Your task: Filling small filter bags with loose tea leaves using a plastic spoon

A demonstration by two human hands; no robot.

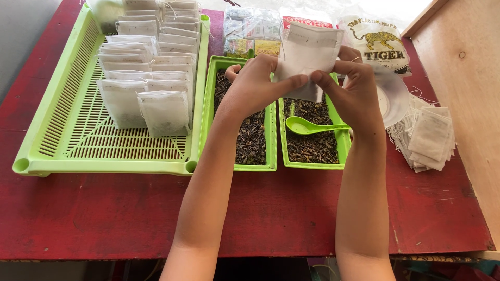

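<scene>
Both hands meet at twelve o'clock above the red worktop (104,218), pinching one white filter bag (308,49) between them: the left hand (255,83) grips its lower left edge with thumb and fingers, the right hand (354,88) clasps its lower right. The bag hangs over two narrow green trays of dark loose tea (250,140); a green scoop (307,126) lies in the right one. At ten o'clock a slatted green tray (67,104) carries rows of filled bags (151,67). At three o'clock lies a stack of empty bags (429,138).
</scene>
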